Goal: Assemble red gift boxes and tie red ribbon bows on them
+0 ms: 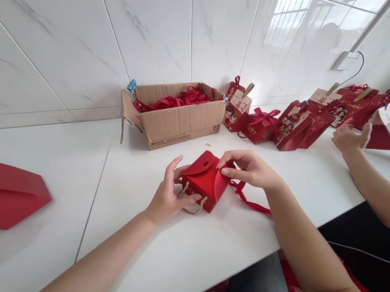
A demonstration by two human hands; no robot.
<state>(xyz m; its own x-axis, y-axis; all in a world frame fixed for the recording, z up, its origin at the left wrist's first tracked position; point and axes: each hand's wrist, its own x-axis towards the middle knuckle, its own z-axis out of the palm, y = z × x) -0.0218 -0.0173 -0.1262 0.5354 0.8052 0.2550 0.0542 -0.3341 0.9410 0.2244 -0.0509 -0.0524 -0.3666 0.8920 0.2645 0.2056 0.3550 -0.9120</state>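
Head view: small red box (201,187) at middle of white table (157,280), nearer the front edge than the carton (186,122); resting or slightly lifted, can't tell. Flap side faces up, printed side with rope handle (195,211) faces near-left, ribbon (252,204) trails off the right side toward the near edge. Long axis unclear, looks about as wide as deep. Left hand (168,197) half open, cupped on the box's left side, thumb on printed side. Right hand (250,169) nearly closed, thumb and fingers pinching the right flap (221,182). Carton of red ribbons behind; row of decorated boxes (291,125) runs rightward along the wall. Bare table left, up to big red piece (6,193); bare strip in front too. Co-worker's hands (352,137) far right, at another red box.
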